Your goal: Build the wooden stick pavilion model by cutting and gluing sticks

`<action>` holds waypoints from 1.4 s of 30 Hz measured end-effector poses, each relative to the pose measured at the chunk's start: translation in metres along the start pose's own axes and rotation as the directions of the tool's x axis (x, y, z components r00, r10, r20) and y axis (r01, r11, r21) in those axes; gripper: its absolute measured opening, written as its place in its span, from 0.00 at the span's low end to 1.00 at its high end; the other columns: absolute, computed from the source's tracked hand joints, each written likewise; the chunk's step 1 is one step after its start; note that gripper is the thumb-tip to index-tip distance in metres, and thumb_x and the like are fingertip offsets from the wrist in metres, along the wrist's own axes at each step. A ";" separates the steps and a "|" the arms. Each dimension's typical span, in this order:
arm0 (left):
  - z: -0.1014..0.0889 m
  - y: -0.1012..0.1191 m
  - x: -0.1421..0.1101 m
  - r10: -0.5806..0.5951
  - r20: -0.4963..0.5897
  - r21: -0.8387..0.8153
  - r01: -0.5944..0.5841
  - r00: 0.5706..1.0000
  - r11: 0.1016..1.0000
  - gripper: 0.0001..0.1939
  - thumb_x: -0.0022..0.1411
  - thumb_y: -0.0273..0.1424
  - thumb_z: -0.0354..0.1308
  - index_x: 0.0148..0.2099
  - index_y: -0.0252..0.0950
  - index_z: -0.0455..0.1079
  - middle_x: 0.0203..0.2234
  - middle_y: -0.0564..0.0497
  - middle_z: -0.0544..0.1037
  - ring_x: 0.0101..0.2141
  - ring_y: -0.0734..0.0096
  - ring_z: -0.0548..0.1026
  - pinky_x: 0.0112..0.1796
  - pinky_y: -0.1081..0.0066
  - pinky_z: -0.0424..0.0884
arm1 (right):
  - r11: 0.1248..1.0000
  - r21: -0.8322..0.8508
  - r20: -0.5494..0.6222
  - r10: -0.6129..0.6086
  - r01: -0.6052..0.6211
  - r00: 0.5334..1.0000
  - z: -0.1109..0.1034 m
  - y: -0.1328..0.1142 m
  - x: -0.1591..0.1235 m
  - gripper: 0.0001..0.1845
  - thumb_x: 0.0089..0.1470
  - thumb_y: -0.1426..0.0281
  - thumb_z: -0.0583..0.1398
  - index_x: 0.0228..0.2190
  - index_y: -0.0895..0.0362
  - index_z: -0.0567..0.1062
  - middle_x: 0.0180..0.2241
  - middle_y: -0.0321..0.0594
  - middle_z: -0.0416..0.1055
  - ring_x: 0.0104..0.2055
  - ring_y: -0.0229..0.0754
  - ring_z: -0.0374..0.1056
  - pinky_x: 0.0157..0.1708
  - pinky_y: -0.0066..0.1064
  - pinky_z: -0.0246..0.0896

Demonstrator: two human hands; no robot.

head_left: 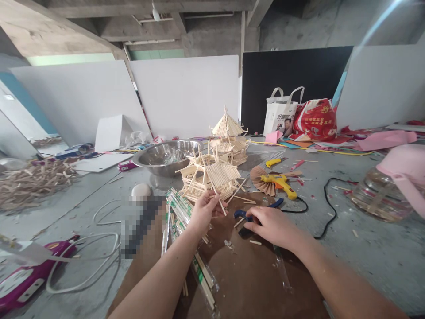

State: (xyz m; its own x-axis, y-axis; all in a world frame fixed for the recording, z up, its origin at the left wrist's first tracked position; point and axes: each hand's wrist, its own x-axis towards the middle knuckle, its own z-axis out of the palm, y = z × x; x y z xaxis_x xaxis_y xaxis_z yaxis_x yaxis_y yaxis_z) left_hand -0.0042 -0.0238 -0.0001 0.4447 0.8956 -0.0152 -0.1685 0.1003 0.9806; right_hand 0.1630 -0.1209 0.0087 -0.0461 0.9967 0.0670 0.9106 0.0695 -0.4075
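1. In the head view, the person's left hand point(204, 212) pinches a thin wooden stick point(222, 207) between narrowed fingers, its lower end pointing down over a brown board point(239, 283).
2. The right hand point(267, 225) is curled over a blue-handled tool point(239, 214), the fingers closed around it; much of the tool is hidden beneath the hand, so its working end cannot be made out.
3. Just beyond the left hand stands a stick-built model point(223, 175) – an open frame of pale sticks with a slanted panel of sticks laid side by side, facing the person. Whether the held stick touches it cannot be told.
4. Behind the model rises a stick tower point(227, 126) with a pointed roof.
5. Left of the model, clear packets of sticks point(181, 208) with green print lie near the left forearm, and more sticks in plastic point(204, 283) lie on the board. A short cut piece point(255, 242) rests just below the right hand.
6. Farther back on the left sits a metal bowl point(149, 164) with clear wrapping inside.
7. Beyond the right hand, a yellow glue gun point(280, 181) lies against a pleated brown paper fan point(257, 179), with a yellow knife point(274, 162) behind them.
8. At the far right stands a clear jug point(375, 199) with a pink top – well apart from both hands.
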 end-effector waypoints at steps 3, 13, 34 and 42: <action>0.001 0.000 0.000 0.010 -0.011 0.015 -0.010 1.000 1.000 0.16 0.46 0.38 0.57 0.34 0.35 0.59 0.19 0.54 0.72 0.17 0.76 0.70 0.20 0.76 0.65 | 1.000 -0.001 0.006 -0.002 0.002 1.000 -0.001 -0.001 0.000 0.14 0.48 0.60 0.52 0.34 0.55 0.70 0.29 0.38 0.71 0.31 0.39 0.65 0.27 0.26 0.51; 0.002 0.003 -0.001 0.010 -0.022 0.063 -0.008 1.000 0.998 0.16 0.46 0.40 0.57 0.32 0.36 0.58 0.19 0.54 0.72 0.17 0.76 0.70 0.20 0.76 0.66 | 1.000 -0.001 -0.002 -0.008 0.008 1.000 -0.001 0.000 -0.001 0.14 0.48 0.61 0.52 0.34 0.54 0.70 0.30 0.38 0.71 0.31 0.39 0.65 0.27 0.27 0.52; 0.001 0.005 0.000 -0.008 -0.044 0.065 0.010 0.999 0.998 0.14 0.47 0.38 0.56 0.32 0.36 0.58 0.17 0.56 0.71 0.16 0.77 0.70 0.19 0.78 0.65 | 1.000 0.013 -0.017 -0.008 0.008 1.000 0.000 0.000 -0.001 0.14 0.48 0.60 0.52 0.33 0.54 0.70 0.28 0.37 0.71 0.29 0.38 0.65 0.26 0.26 0.50; 0.000 0.001 0.000 0.029 -0.035 0.097 -0.026 0.999 0.995 0.14 0.47 0.39 0.56 0.32 0.36 0.58 0.18 0.56 0.72 0.15 0.78 0.68 0.18 0.78 0.63 | 1.000 0.013 -0.005 -0.003 0.003 1.000 0.001 0.001 0.000 0.14 0.48 0.60 0.52 0.33 0.54 0.70 0.30 0.39 0.71 0.31 0.40 0.65 0.27 0.27 0.51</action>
State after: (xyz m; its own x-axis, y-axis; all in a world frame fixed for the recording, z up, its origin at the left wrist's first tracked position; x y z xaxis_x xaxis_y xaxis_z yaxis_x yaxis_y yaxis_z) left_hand -0.0044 -0.0242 0.0011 0.4081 0.9129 0.0066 -0.0942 0.0349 0.9949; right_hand 0.1640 -0.1204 0.0076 -0.0465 0.9962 0.0731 0.9052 0.0730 -0.4188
